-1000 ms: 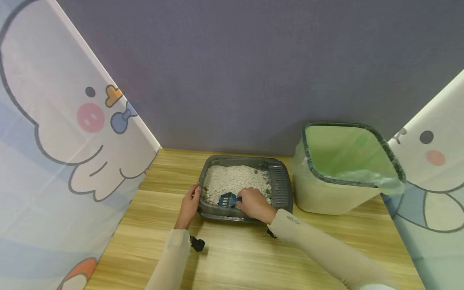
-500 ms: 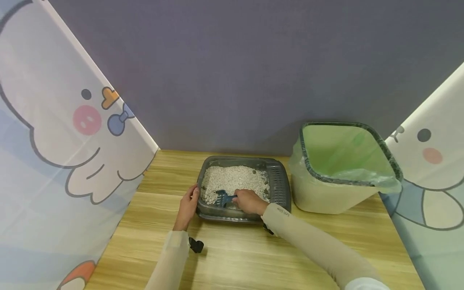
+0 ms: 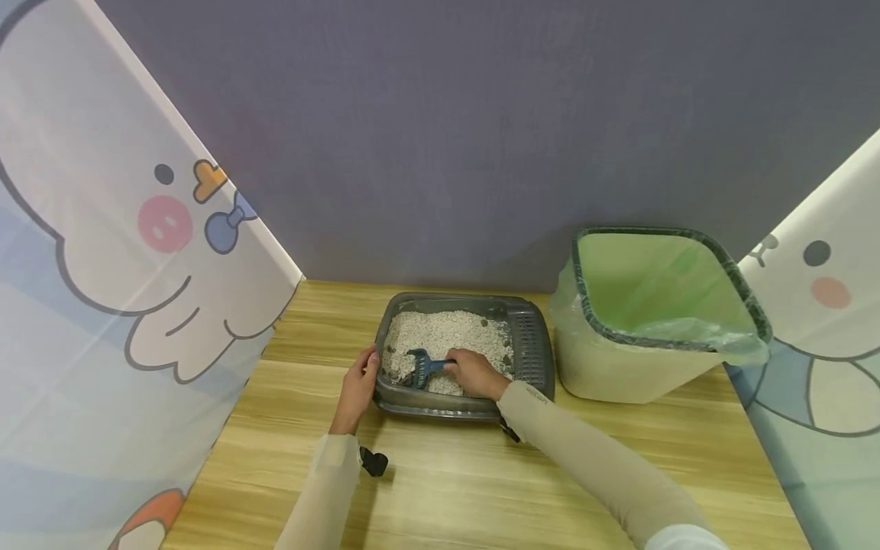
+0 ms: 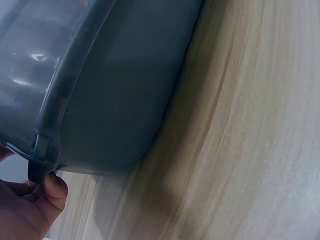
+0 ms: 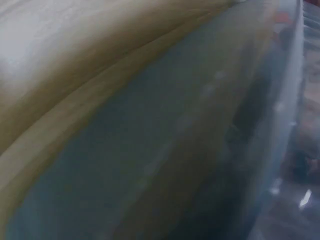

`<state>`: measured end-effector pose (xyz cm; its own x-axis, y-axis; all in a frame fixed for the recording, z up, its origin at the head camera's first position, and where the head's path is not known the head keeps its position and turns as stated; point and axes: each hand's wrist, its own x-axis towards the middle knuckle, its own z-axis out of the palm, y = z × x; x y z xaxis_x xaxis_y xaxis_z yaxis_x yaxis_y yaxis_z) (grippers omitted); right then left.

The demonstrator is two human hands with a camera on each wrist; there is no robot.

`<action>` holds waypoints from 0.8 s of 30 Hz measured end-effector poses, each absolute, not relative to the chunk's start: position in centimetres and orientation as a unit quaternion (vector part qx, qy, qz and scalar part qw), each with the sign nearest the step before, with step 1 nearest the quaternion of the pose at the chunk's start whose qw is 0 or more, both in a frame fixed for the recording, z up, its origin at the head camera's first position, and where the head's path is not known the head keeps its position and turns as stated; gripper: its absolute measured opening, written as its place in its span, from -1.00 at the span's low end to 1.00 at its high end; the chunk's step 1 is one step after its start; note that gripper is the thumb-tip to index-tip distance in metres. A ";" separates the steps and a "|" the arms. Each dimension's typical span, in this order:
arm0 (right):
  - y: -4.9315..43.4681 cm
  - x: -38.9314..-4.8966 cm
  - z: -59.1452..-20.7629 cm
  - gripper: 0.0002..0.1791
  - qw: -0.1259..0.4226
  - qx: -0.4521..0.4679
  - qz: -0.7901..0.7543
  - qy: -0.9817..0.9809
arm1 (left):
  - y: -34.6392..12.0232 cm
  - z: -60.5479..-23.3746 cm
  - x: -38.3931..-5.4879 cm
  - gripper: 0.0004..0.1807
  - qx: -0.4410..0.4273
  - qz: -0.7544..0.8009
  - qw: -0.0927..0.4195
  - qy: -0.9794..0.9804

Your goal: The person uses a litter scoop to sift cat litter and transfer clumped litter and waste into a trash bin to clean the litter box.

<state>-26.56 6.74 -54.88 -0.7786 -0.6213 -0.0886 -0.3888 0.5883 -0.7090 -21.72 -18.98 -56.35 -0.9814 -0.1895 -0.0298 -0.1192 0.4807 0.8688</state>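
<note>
A dark grey litter box (image 3: pixel 440 408) stands on the wooden table, with pale litter (image 3: pixel 440 330) spread inside and a few darker clumps in it. My left hand (image 3: pixel 356 391) grips the box's left rim; the left wrist view shows the thumb and fingers (image 4: pixel 56 191) pinching its edge. Over the front part of the litter my right hand (image 3: pixel 476 373) holds a blue slotted litter scoop (image 3: pixel 422 368) by its handle. The scoop's head points left and is tilted, its lower edge in the litter. The right wrist view is blurred and shows mainly the box's outer wall (image 5: pixel 125 150).
To the right of the box stands a pale bin (image 3: pixel 619 374) lined with a clear bag, its dark rim close to the box's right side. A grey wall (image 3: pixel 440 153) rises behind both. Printed cartoon panels (image 3: pixel 103 252) flank the table.
The scoop has shifted slightly left and turned from lying flat to tilted on its side, with the right hand moving along. The left hand stays on the rim.
</note>
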 end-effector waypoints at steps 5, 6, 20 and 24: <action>7.1 -26.9 -55.1 -0.82 0.162 -0.296 -0.369 0.866 | -19.1 -56.4 -21.6 -0.34 0.086 -0.508 0.034 -0.856; 7.1 -27.0 -55.1 -0.81 0.161 -0.297 -0.372 0.865 | -19.1 -56.5 -21.6 -0.34 0.086 -0.508 0.035 -0.856; 7.8 -26.4 -55.1 -0.77 0.163 -0.258 -0.395 0.866 | -19.1 -56.5 -21.7 -0.36 0.081 -0.504 0.043 -0.859; 8.7 -26.3 -54.9 -0.79 0.132 -0.248 -0.402 0.872 | -19.2 -56.6 -21.6 -0.34 0.082 -0.504 0.041 -0.859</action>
<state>-26.28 8.71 -54.88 -0.8426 -0.5376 -0.0309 -0.3259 0.5548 -0.7655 -21.61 -19.17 -56.60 -0.9834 -0.1811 -0.0127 -0.0994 0.4787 0.8723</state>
